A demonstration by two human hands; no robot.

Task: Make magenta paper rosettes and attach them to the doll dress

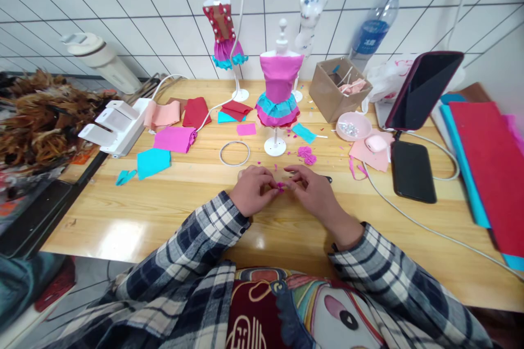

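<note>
My left hand (252, 190) and my right hand (311, 191) meet over the wooden table (164, 212), fingers pinched together on a small magenta fabric piece (280, 186). Just beyond them stands a small mannequin (279, 92) on a white stand, wearing a pink top and a teal and magenta skirt. A folded magenta fabric flower (307, 155) lies to the right of its base. A dark tool tip (327, 178) pokes out behind my right hand.
Two more mannequins (223, 32) (311, 16) stand by the tiled wall. Felt pieces (175, 139), a wire ring (234, 153), a cardboard box (338, 90), a pink bowl (353, 126), phones (412, 170), a bottle (376, 22) and red felt sheets (491, 163) surround the work spot.
</note>
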